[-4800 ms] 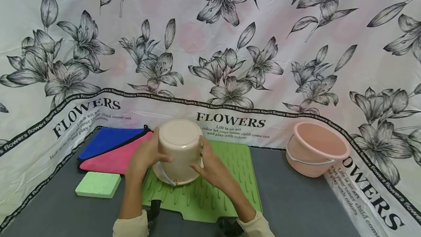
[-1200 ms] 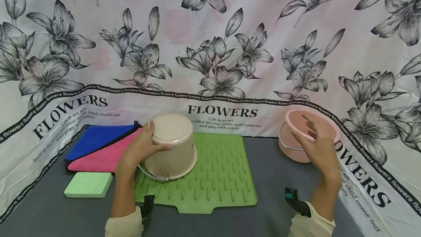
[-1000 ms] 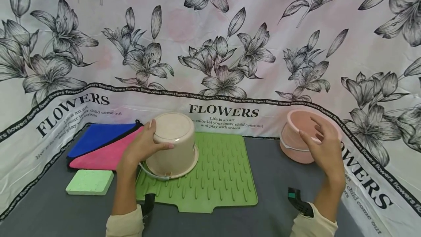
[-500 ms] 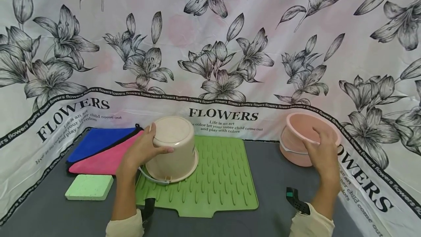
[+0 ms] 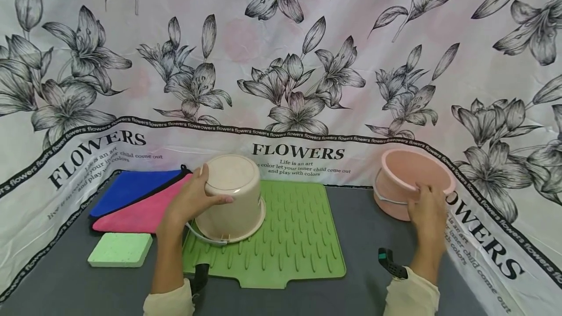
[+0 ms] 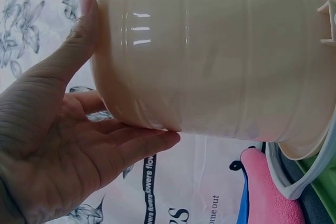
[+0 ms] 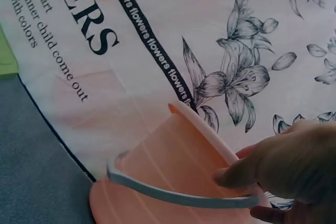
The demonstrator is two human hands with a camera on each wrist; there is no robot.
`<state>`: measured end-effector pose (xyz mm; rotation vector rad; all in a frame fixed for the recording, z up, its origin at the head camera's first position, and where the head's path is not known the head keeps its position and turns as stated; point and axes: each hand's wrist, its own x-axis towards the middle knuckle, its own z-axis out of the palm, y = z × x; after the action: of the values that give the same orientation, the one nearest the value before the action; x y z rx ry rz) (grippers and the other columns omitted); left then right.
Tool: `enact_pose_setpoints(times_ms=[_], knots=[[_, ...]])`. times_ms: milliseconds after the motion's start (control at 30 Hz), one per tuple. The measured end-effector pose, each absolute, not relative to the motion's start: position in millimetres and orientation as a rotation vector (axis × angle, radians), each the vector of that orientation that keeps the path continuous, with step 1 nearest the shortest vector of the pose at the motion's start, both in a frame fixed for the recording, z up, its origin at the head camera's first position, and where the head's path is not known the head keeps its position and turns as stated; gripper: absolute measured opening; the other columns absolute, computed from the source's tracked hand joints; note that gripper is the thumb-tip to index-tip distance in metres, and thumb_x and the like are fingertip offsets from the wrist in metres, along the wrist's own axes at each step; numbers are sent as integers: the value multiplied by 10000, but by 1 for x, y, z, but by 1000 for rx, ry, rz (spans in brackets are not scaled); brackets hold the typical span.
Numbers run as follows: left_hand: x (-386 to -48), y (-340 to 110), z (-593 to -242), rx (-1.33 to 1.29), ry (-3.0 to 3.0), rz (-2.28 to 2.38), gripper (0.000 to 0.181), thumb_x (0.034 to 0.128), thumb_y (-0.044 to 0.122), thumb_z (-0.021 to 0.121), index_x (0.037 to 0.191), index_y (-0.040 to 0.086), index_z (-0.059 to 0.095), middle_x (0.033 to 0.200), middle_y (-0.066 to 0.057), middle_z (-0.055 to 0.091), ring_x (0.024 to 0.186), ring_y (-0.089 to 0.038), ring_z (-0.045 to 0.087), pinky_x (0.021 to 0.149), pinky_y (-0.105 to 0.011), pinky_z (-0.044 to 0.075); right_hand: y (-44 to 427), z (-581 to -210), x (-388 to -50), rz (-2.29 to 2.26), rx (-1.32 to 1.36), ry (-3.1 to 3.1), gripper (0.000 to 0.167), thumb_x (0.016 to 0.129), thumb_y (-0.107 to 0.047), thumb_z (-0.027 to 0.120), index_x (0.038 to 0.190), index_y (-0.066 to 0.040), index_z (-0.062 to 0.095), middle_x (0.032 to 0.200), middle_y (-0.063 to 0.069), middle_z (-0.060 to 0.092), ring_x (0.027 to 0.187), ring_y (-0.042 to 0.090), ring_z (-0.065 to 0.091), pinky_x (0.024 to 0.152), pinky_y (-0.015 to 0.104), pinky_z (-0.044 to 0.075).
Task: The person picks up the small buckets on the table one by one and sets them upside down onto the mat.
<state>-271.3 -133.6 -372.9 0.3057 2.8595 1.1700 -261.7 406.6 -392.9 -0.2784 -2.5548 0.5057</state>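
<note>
The cream bucket [image 5: 230,199] stands upside down on the left part of the green ribbed mat [image 5: 298,233], its handle hanging at the front left. My left hand [image 5: 189,204] holds its left side, thumb across the front; in the left wrist view the hand [image 6: 68,129] spreads round the bucket [image 6: 210,56] near its base. At the right, the pink bucket [image 5: 391,208] stands upright, its grey handle lowered. My right hand [image 5: 428,213] grips its near rim, and in the right wrist view the hand [image 7: 289,171] pinches the rim of the bucket [image 7: 168,156].
A blue and pink cloth [image 5: 140,208] with black edging lies left of the mat, a pale green sponge block [image 5: 120,250] in front of it. The surface [image 5: 351,247] is dark grey. Behind stands a white flower-printed sheet [image 5: 281,62], which also runs along both sides.
Both hands were on the cream bucket earliest. My right hand has moved right to the pink bucket, lowered, and closed on its rim. My left hand has stayed on the cream bucket.
</note>
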Motion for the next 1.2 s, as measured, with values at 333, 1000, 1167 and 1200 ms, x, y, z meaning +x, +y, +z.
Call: enact_pose_setpoints(times_ms=[333,1000,1167,1200], knots=[[-271,-133,-374,316,2851,1181,1285,883,564,791,1638,-63,-37,1712,-351,56,1514,-561,323,1202,-680,364,401,-380,-258,567,63,-2627,160,953,-23,709,1036,114,705,1004,293,678,871,390,633,756,502,529],[-272,-137,-372,318,2869,1158,1291,874,560,801,1638,-63,-32,1711,-355,57,1519,-573,300,1203,-690,353,396,-337,-218,660,299,-3076,525,989,-155,711,1399,123,535,1392,375,551,1147,543,644,881,565,581],[-275,-136,-372,331,2857,1175,1304,868,569,804,1638,-60,-40,1710,-357,51,1518,-569,306,1204,-685,356,398,-339,-226,583,446,-3099,258,961,-100,727,1168,55,716,1062,141,752,944,146,659,762,310,548],[-275,-136,-371,331,2860,1181,1304,867,564,808,1636,-63,-38,1708,-362,49,1517,-569,308,1205,-683,355,397,-339,-227,586,469,-3098,212,959,-103,730,1131,21,735,1027,82,755,921,84,634,743,272,524]])
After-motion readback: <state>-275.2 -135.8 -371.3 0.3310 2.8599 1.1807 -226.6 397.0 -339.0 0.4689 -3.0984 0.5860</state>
